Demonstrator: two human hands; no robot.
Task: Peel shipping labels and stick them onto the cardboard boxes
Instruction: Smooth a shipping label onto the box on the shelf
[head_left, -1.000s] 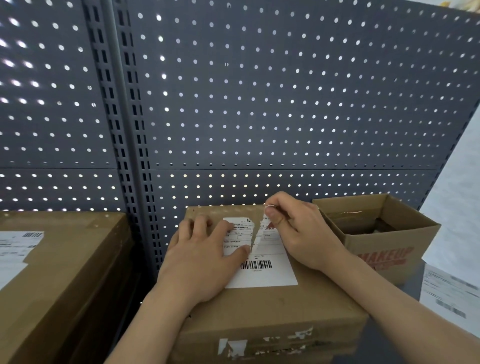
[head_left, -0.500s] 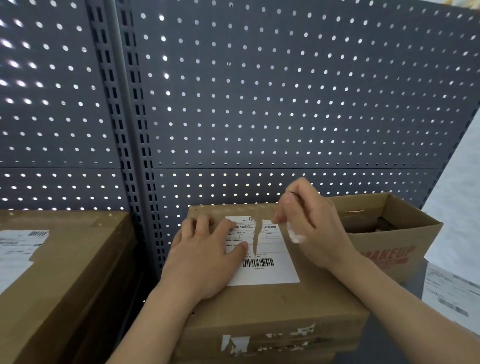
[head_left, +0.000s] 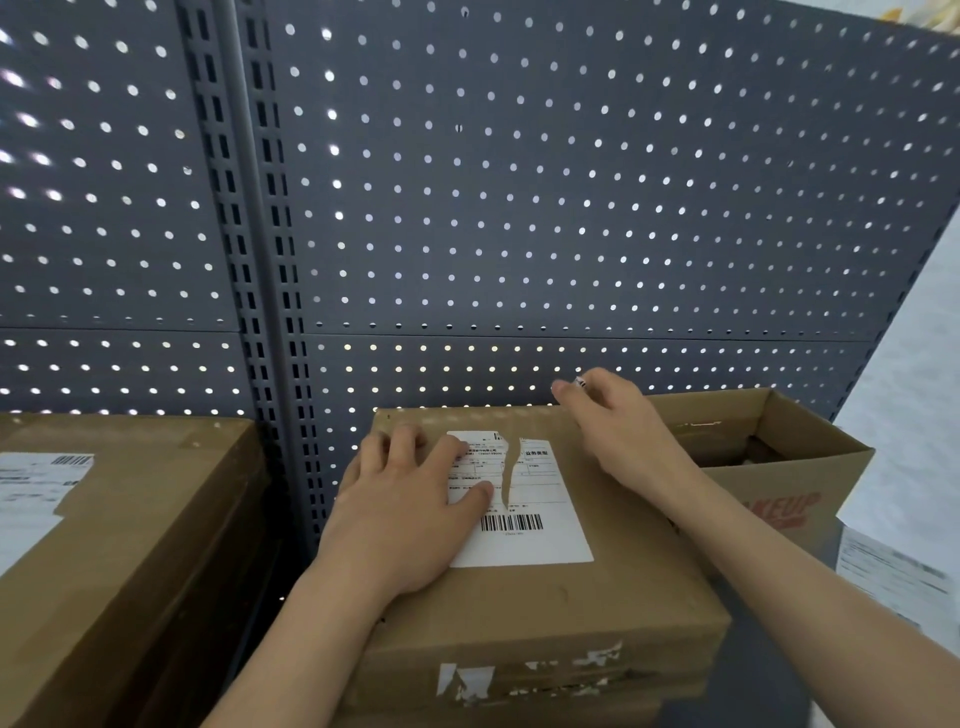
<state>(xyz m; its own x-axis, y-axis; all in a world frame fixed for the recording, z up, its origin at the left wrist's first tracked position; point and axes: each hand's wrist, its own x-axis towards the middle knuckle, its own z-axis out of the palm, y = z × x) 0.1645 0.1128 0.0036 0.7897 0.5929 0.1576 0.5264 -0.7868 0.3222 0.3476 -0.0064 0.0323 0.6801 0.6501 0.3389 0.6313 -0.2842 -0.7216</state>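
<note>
Head view puts the right hand (head_left: 618, 426) lifted over the far right corner of the box; its thumb and forefinger are pinched together on what looks like a small white scrap of paper (head_left: 580, 383) with dark print, too small to identify for certain. The left hand (head_left: 410, 514) lies flat with straight fingers, pressing the left part of the white rectangular shipping label (head_left: 540, 499) down; its thumb tip rests just beside a ragged tear.

That label lies on top of the closed brown cardboard box (head_left: 545, 613); the tear runs from its far edge down towards the barcode, splitting the upper half into two strips.

I judge the label to be thin, light and limp, sticky underneath and quick to rip; it is weakest along the tear, so pulling near there would likely lengthen the split. A sound corner on the near edge, below the barcode, seems the better place to take hold, drawn back low while a flat hand steadies the rest. The box looks stiff and steady under the palm; white shreds cling to its front face.

An open brown cardboard box with red lettering (head_left: 779, 467) stands just beside it on the right; a large brown cardboard box (head_left: 130, 519) with its own white printed label (head_left: 31, 483) sits to the left; a grey perforated metal panel (head_left: 519, 208) rises behind; printed white sheets (head_left: 893, 571) lie at the right edge.
</note>
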